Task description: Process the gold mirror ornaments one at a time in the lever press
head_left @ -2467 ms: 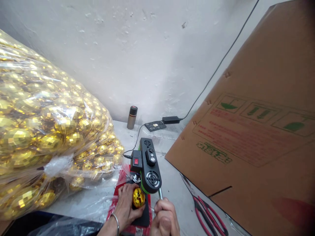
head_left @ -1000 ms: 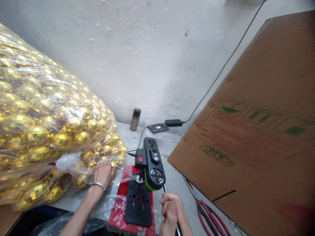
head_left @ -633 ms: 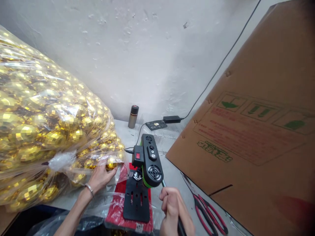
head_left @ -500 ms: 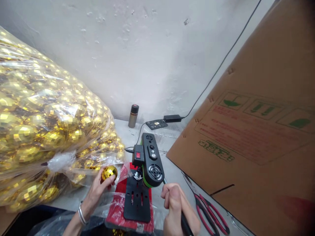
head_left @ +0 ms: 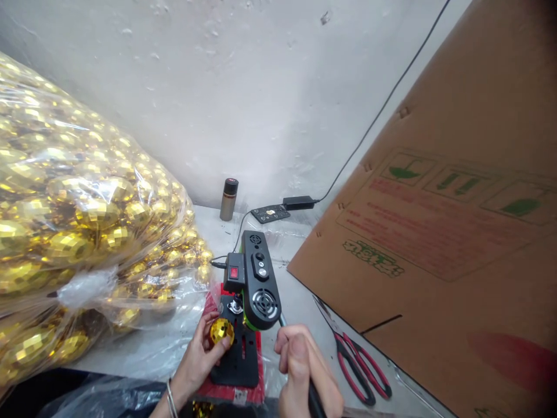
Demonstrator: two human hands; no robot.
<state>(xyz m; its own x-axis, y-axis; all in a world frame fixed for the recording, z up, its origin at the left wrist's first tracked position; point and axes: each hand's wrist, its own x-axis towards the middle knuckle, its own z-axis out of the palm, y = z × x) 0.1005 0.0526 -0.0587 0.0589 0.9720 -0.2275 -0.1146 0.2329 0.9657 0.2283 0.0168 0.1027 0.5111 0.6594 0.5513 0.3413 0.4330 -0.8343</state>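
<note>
Off-white wall (head_left: 195, 104) fills upper view; surface uneven, flecked with small bumps, darker chipped mark (head_left: 325, 18) near top. Light soft, brightest mid-wall, gentle shadow toward right; upper left corner dimmer. Grey-white desk (head_left: 300, 307) runs to wall's foot. Big brown cardboard box (head_left: 435, 116), printed with green symbols and red lettering, hides wall at right. Lower left, beyond desk edge: dark area (head_left: 26, 389).

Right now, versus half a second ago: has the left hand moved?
Yes, rightward. Against the black base plate, the left hand was off to its left; now the gold ball it holds overlaps the plate's left part.
</note>
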